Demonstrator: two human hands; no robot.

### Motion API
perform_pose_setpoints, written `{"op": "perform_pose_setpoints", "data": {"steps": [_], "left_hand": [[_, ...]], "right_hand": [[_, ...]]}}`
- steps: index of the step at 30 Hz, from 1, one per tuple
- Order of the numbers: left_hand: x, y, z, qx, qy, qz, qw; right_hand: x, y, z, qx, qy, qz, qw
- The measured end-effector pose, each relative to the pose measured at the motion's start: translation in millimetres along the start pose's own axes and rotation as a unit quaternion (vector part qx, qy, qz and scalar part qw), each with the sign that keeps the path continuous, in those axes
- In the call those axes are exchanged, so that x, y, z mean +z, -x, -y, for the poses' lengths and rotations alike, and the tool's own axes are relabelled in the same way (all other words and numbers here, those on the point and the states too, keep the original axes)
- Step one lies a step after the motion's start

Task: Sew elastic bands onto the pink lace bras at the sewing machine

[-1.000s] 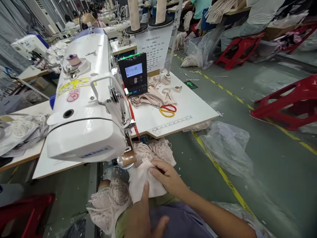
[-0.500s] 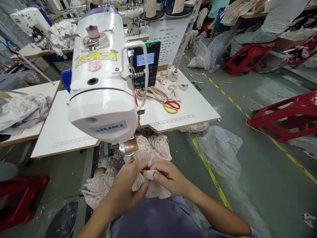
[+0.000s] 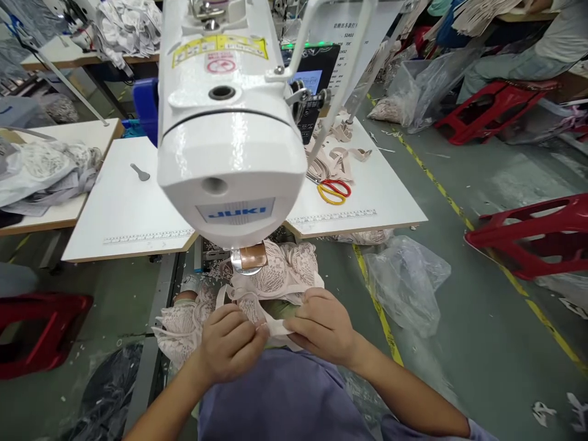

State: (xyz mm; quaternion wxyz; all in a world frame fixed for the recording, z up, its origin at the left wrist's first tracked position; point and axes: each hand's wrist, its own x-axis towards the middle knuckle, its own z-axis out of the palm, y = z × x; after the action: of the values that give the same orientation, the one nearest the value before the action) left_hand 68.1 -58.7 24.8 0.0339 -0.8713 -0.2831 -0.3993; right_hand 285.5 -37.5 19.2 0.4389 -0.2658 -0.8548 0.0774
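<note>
A pale pink lace bra [image 3: 275,269] lies below the head of a white sewing machine [image 3: 229,159], close to my body. My left hand [image 3: 233,340] is closed on the bra's band, fingers curled over the fabric. Opposite it, my right hand [image 3: 321,324] pinches the same band, and a short pale strip stretches between the two hands. A loop of strap stands up just behind my left hand. The fingertips of both hands are partly hidden by fabric and knuckles. More lace bras [image 3: 181,334] hang in a bunch at the left of my hands.
Red-and-yellow scissors [image 3: 334,191] and beige straps [image 3: 342,156] lie on the right part of the white table [image 3: 367,208]. A small grey tool [image 3: 140,173] rests on the left part. Red stools [image 3: 533,236] and a plastic bag [image 3: 407,282] are on the floor. A seated person is at far right.
My hands have moved slightly apart, and the left fingers have closed on the band, which now stretches between them. The view has shifted closer to the machine.
</note>
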Motion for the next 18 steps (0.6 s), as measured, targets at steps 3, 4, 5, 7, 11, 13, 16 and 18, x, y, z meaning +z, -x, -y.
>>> {"op": "perform_pose_setpoints", "data": {"steps": [3, 4, 5, 7, 11, 13, 16, 18], "left_hand": [[-2.1, -1.1, -0.6, -0.003, 0.003, -0.008, 1.0], [-2.7, -1.0, -0.7, -0.003, 0.003, -0.01, 1.0], [-3.1, -0.6, -0.8, -0.003, 0.003, -0.01, 1.0], [-3.6, 0.6, -0.6, -0.002, 0.005, -0.012, 1.0], [-3.1, 2.9, 2.4, 0.002, 0.006, -0.012, 1.0], [-2.0, 4.4, 3.0, -0.017, 0.009, 0.003, 1.0], [3.0, 12.1, -5.6, -0.152, 0.006, 0.014, 0.988], [12.7, 24.4, -20.9, -0.251, -0.006, -0.017, 0.968]], "right_hand": [[0.6, -1.0, 0.5, -0.004, -0.007, 0.0, 1.0], [0.8, -1.3, 0.8, -0.005, -0.008, 0.0, 1.0], [1.0, -1.8, 1.2, -0.006, -0.008, -0.001, 1.0], [1.8, -3.2, 2.3, -0.008, -0.009, -0.002, 1.0], [4.9, -4.2, 2.4, -0.005, -0.018, 0.001, 1.0], [6.5, -1.9, -0.8, 0.003, -0.023, 0.023, 0.999], [9.1, 3.5, -7.3, 0.149, -0.115, 0.1, 0.977], [13.2, 5.8, -6.7, 0.358, -0.236, 0.082, 0.9]]}}
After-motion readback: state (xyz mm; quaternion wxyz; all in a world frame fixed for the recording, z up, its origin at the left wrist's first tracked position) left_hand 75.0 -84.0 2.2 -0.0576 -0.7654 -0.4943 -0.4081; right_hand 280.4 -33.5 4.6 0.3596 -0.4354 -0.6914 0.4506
